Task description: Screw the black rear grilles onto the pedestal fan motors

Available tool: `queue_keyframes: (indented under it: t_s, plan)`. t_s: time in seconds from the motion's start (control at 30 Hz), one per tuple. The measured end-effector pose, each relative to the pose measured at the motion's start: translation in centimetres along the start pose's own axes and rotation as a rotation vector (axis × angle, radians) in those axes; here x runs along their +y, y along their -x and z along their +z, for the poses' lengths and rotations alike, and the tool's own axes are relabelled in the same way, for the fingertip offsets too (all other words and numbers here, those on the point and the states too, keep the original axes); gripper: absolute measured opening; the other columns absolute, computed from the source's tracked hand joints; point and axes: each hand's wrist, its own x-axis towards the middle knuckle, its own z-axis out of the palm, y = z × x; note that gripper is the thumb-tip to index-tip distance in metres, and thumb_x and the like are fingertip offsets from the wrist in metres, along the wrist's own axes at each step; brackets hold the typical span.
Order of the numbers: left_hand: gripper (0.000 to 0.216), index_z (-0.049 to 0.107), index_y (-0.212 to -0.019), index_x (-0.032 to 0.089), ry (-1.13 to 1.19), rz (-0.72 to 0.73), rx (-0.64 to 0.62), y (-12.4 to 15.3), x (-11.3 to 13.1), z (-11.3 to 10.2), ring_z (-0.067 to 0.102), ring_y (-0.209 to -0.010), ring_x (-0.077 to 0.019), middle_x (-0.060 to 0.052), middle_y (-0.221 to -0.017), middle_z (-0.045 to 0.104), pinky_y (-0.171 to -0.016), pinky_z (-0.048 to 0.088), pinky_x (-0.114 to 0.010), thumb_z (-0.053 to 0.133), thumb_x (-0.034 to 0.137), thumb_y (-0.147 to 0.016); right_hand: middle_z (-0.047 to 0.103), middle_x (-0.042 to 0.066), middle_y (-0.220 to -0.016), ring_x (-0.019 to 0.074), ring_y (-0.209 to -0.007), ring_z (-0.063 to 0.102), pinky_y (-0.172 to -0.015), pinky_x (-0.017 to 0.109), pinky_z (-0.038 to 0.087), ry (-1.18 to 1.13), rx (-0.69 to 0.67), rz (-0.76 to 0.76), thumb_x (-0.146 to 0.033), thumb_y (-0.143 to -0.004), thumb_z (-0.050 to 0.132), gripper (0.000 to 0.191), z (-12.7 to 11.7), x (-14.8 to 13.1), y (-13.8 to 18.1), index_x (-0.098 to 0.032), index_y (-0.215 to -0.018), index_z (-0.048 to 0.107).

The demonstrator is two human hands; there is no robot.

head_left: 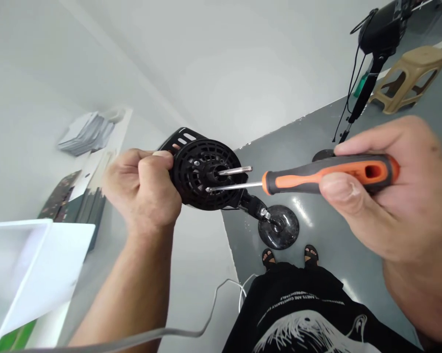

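One screwdriver (pixel 327 174), one fan motor housing (pixel 202 174), one stool (pixel 412 73).

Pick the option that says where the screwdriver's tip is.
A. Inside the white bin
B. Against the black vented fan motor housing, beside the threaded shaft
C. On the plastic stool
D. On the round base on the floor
B: the right hand holds the screwdriver, its tip on the fan motor housing gripped by the left hand, just below the threaded shaft.
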Motion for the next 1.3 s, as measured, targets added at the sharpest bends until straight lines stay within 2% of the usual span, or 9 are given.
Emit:
queue_keyframes:
  t_s: [0.17, 0.3, 0.43, 0.6, 0.73, 0.87, 1.03, 1.17, 1.3]
  plan:
    - [0.02, 0.06, -0.054, 0.021, -0.036, -0.018, -0.006, 0.2, 0.6, 0.0, 0.048, -0.064, -0.0126, 0.004, -0.057, 0.053, -0.059, 0.03, -0.035, 0.067, 0.025, -0.073, 0.075, 0.001, -0.09, 0.0181, -0.072, 0.073, -0.046, 0.028, 0.055, 0.004, -0.071, -0.09, -0.047, -0.09, 0.084, 0.028, 0.0, 0.0, -0.1, -0.028, -0.105, 0.072]
    - [0.021, 0.057, -0.053, 0.021, -0.086, 0.017, 0.003, -0.3, 0.1, 0.3, 0.044, -0.062, -0.0125, 0.003, -0.055, 0.047, -0.058, 0.026, -0.035, 0.066, 0.03, -0.07, 0.063, -0.004, -0.065, 0.0097, -0.048, 0.057, -0.036, 0.021, 0.042, 0.129, -0.116, -0.13, -0.041, -0.1, 0.071, 0.018, -1.1, 0.4, -0.9, -0.023, -0.098, 0.066]
    - [0.018, 0.05, -0.049, 0.023, -0.117, 0.077, 0.092, -0.7, -0.7, 0.8, 0.038, -0.056, -0.0132, 0.003, -0.049, 0.041, -0.052, 0.021, -0.034, 0.059, 0.034, -0.06, 0.077, 0.009, -0.121, 0.0206, -0.088, 0.078, -0.062, 0.031, 0.066, 0.113, -0.322, -0.149, -0.036, -0.088, 0.082, 0.045, -2.0, 0.5, -1.3, -0.022, -0.128, 0.066]
    - [0.021, 0.05, -0.048, 0.024, -0.158, 0.045, 0.078, -0.6, -0.3, 1.2, 0.042, -0.058, -0.0153, 0.002, -0.047, 0.041, -0.055, 0.028, -0.032, 0.057, 0.04, -0.059, 0.068, -0.001, -0.076, 0.0149, -0.061, 0.066, -0.047, 0.029, 0.054, 0.112, -0.091, -0.125, -0.041, -0.098, 0.072, 0.02, -1.3, 0.5, -1.0, -0.024, -0.103, 0.063]
    - [0.021, 0.051, -0.049, 0.024, -0.187, 0.025, 0.069, -0.5, 0.1, 1.2, 0.044, -0.059, -0.0166, 0.0, -0.048, 0.043, -0.056, 0.028, -0.032, 0.056, 0.042, -0.058, 0.074, 0.01, -0.122, 0.0232, -0.099, 0.077, -0.077, 0.038, 0.068, 0.058, -0.225, -0.191, -0.041, -0.094, 0.077, 0.039, -1.2, 0.4, -0.6, -0.023, -0.124, 0.061]
    - [0.021, 0.051, -0.05, 0.024, -0.197, 0.013, 0.062, -0.6, 0.1, 1.3, 0.044, -0.059, -0.017, 0.0, -0.049, 0.041, -0.056, 0.029, -0.032, 0.054, 0.044, -0.057, 0.068, -0.001, -0.078, 0.0153, -0.064, 0.068, -0.055, 0.031, 0.059, 0.096, -0.123, -0.159, -0.042, -0.101, 0.071, 0.02, -1.4, 0.6, -0.7, -0.025, -0.103, 0.061]
    - [0.02, 0.052, -0.052, 0.024, -0.242, -0.055, 0.052, -0.5, 0.2, 1.4, 0.041, -0.058, -0.0172, 0.001, -0.049, 0.039, -0.054, 0.027, -0.032, 0.054, 0.044, -0.055, 0.072, 0.009, -0.127, 0.0179, -0.088, 0.077, -0.067, 0.031, 0.067, 0.001, -0.294, -0.209, -0.03, -0.094, 0.078, 0.04, -1.6, 0.8, -0.6, -0.025, -0.13, 0.06]
    - [0.021, 0.054, -0.053, 0.024, -0.221, -0.064, 0.054, -0.6, 0.1, 1.5, 0.045, -0.058, -0.0183, 0.001, -0.049, 0.043, -0.056, 0.032, -0.034, 0.054, 0.045, -0.055, 0.064, -0.003, -0.069, 0.012, -0.053, 0.059, -0.043, 0.026, 0.049, 0.1, -0.167, -0.138, -0.043, -0.103, 0.07, 0.021, -1.6, 1.0, -0.8, -0.025, -0.105, 0.06]
    - [0.021, 0.055, -0.054, 0.024, -0.228, -0.069, 0.047, -0.6, 0.1, 1.6, 0.044, -0.057, -0.0177, 0.001, -0.048, 0.043, -0.055, 0.03, -0.035, 0.055, 0.045, -0.055, 0.075, 0.009, -0.117, 0.0204, -0.095, 0.076, -0.072, 0.034, 0.067, 0.081, -0.236, -0.19, -0.043, -0.095, 0.078, 0.039, -1.7, 1.3, -1.0, -0.023, -0.123, 0.059]
